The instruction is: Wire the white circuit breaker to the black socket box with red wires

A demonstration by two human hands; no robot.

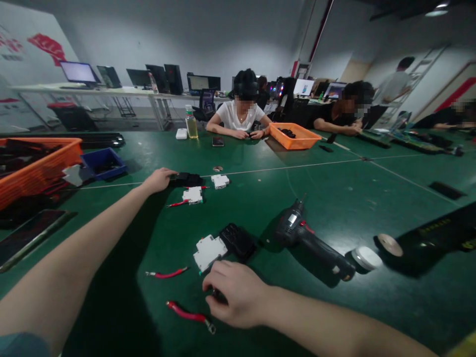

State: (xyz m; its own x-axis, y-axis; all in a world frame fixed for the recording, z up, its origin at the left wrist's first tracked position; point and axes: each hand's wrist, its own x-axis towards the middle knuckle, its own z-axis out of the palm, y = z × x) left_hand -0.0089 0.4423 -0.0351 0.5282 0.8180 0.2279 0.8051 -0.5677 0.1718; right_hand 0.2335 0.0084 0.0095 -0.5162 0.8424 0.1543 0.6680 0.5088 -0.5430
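My left hand [160,180] reaches out over the green table, its fingers closed at the left end of a flat black part [189,179]. Beside that part lie a white module [193,195] with red leads and a smaller white module [220,181]. Nearer, my right hand [235,292] is curled with a small dark thing between thumb and fingers, too hidden to name. Just beyond it, a white module [209,253] touches a black housing [238,241]. Two short red cables, one farther [167,274] and one closer [189,315], lie left of my right hand.
A black power screwdriver [314,243] lies right of centre, by a white round lid [366,259]. At left are an orange basket [70,148] and a blue tray [104,163]. Across the table, a person [241,116] sits beside another orange basket [297,141].
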